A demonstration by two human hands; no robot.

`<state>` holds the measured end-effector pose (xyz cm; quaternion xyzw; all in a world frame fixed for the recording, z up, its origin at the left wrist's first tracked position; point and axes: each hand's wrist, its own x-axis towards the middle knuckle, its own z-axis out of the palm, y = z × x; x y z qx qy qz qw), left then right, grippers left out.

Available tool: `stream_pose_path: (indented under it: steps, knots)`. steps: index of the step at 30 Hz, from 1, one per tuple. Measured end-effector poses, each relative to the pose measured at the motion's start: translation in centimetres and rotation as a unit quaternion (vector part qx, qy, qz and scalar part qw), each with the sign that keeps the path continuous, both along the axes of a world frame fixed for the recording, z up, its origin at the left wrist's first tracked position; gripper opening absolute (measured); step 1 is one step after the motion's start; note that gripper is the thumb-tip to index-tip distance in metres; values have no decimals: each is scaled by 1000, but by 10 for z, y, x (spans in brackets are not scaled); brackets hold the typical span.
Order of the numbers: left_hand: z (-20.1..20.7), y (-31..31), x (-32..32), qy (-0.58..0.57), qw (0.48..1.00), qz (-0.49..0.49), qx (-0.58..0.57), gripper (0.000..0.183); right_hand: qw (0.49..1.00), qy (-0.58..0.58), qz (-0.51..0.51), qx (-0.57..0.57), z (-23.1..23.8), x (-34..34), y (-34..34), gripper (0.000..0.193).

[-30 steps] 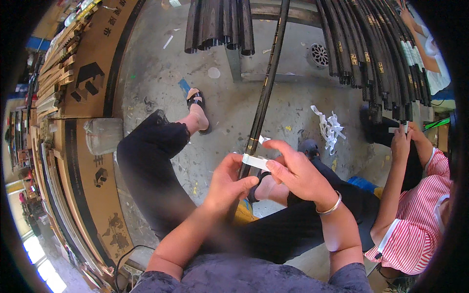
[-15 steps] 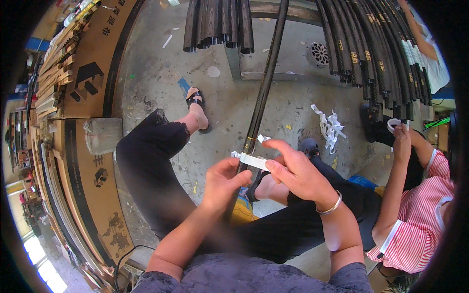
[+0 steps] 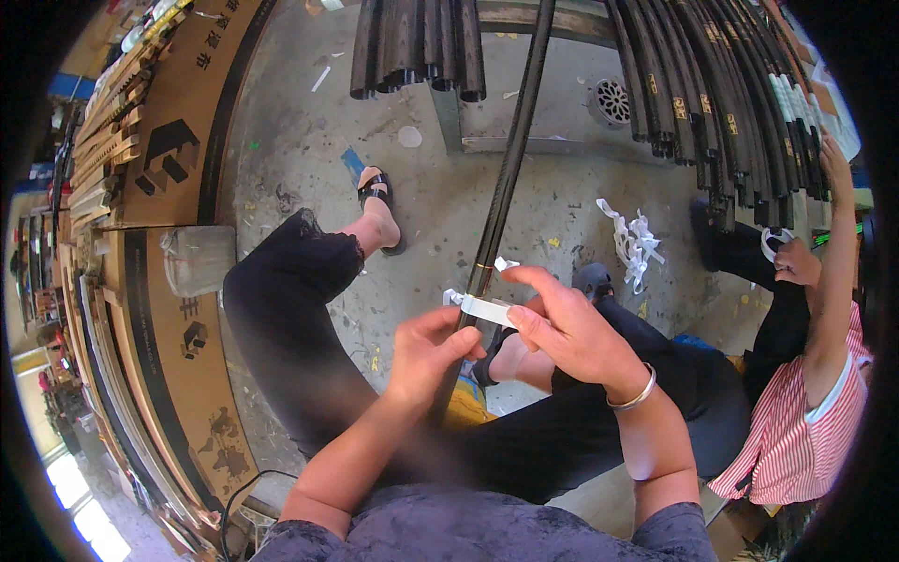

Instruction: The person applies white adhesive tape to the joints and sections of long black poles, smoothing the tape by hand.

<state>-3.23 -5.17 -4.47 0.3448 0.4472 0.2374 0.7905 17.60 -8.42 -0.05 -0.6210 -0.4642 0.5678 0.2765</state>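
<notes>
A long dark tube (image 3: 513,169) slants from the top of the view down between my legs. My left hand (image 3: 424,356) is closed around it, thumb toward the right. White tape (image 3: 488,310) circles the tube just above that thumb, and a band of it stretches right to my right hand (image 3: 576,332). The thumb and fingers of that hand pinch the band. A crumpled white bit (image 3: 506,265) lies by my right index fingertip, and another sticks out left of the tube. The tube's lower end is hidden behind my left hand and arm.
Dark tubes (image 3: 417,56) overhang at the top, with a larger row (image 3: 693,103) at upper right. White tape scraps (image 3: 632,245) lie on the floor. At right sits a person in a striped shirt (image 3: 796,436), holding a white roll (image 3: 775,245). Cartons (image 3: 178,122) line the left.
My hands and the tube stay nearly still. The other person at right has raised an arm toward the tube row, and their hand with the white roll has shifted right.
</notes>
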Motion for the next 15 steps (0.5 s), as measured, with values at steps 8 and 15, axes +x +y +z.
stream_pose_path:
  steps: [8, 15]
  knots:
    - [-4, -3, -1, -20, 1000, 11, -12, 40, 1000, 19, 8, 13, -3, 0, -2, 41]
    - [-9, -4, -1, -41, 999, 25, -13, 42, 1000, -5, 5, 6, 0, 1, -1, 41]
